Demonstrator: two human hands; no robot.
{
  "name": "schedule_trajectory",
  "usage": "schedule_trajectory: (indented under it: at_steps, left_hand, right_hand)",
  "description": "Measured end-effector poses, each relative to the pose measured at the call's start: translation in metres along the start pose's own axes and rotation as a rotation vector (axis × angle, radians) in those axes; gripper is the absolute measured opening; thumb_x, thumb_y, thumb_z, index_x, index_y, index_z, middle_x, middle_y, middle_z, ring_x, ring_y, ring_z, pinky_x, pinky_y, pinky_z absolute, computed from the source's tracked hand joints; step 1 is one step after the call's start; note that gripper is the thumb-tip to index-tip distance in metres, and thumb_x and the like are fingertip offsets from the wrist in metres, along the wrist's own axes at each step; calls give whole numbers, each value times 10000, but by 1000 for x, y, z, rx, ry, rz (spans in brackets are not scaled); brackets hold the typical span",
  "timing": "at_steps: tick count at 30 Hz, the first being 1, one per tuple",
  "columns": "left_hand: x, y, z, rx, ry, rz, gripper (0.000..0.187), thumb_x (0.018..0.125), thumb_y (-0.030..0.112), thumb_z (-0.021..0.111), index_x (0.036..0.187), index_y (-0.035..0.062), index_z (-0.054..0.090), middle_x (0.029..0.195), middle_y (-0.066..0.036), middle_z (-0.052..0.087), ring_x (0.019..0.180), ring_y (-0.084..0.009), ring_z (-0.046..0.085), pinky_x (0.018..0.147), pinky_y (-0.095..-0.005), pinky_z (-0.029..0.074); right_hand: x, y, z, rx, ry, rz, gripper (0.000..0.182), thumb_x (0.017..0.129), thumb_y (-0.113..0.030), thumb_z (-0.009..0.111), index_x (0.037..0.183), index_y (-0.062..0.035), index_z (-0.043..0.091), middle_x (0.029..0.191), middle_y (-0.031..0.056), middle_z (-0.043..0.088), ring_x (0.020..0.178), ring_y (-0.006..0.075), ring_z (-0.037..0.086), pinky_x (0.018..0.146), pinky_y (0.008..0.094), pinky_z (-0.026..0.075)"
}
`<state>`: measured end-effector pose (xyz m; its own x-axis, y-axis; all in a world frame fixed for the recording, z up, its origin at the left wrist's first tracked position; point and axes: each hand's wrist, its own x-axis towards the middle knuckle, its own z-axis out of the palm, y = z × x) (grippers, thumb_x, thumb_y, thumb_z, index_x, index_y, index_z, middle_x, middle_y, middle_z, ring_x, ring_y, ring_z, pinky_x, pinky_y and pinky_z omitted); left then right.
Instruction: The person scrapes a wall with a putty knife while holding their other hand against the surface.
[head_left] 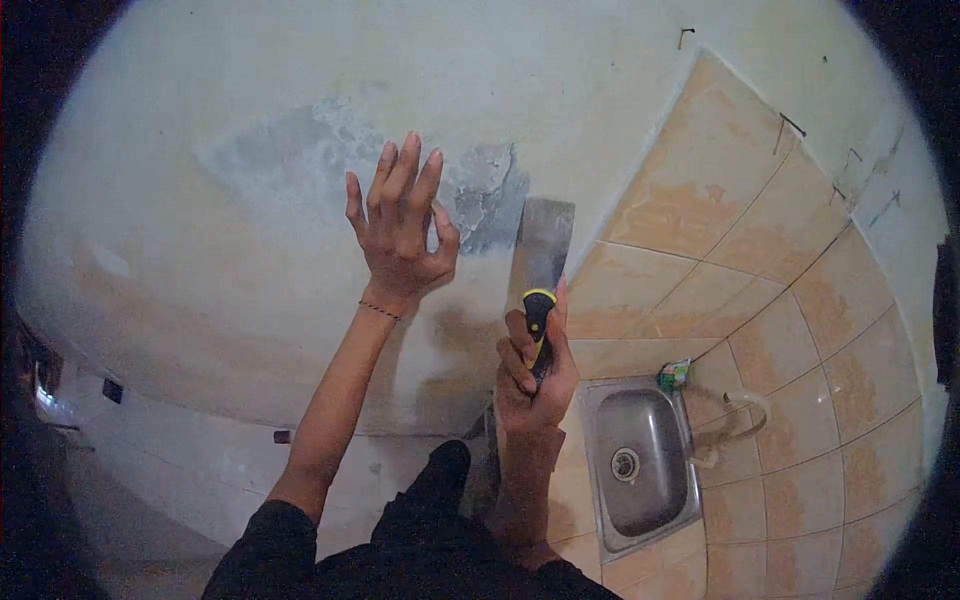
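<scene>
My right hand [538, 375] is wrapped round the black and yellow handle of a putty knife [546, 240], its wide metal blade pointing up along the wall. To the left, my left hand [403, 220] is raised with fingers stretched and apart, holding nothing. It overlaps a grey bare patch [290, 150] on the pale painted wall [200, 270]. Between the left hand and the blade, a rough flaking patch [485, 180] shows a raised, torn edge. A thin dark bracelet [380, 310] circles my left wrist.
A steel sink [640, 460] with a drain is set in a tiled counter at lower right. A pale curved faucet [745, 405] and a small green packet [675, 374] are beside it. Orange-patterned tiles [690, 200] cover the wall on the right, with nails [685, 37] above.
</scene>
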<state>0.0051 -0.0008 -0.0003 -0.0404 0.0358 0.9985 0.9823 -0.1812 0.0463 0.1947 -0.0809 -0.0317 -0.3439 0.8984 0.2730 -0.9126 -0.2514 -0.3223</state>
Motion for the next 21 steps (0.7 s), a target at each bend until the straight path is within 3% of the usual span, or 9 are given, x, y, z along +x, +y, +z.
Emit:
schedule_trajectory:
  at_steps: [13,16,21]
  left_hand:
    - [-1,1,-4,-1,-24,-12,650,808,187,532,1457,170,514,1523,-49,476,1427,-224,407,1240,-497,87]
    - [0,-2,-2,0,-25,2,640,805,175,522,1444,147,517,1520,-82,475,1435,-260,395,1233,-500,78]
    - [-1,0,-4,-5,-36,-3,635,806,181,523,1441,154,520,1519,-78,478,1439,-256,387,1234,-498,81]
  right_hand:
    - [-1,-6,6,-7,6,14,498,1104,-250,320,1590,-277,215,779,64,395,455,83,380,292,187,329]
    - [-2,-3,2,-58,21,-1,587,1073,-269,426,1606,-244,181,735,28,403,431,65,341,292,179,277]
    - [-4,-6,9,-117,66,-5,583,1074,-268,426,1604,-244,184,737,33,407,430,64,345,292,176,283]
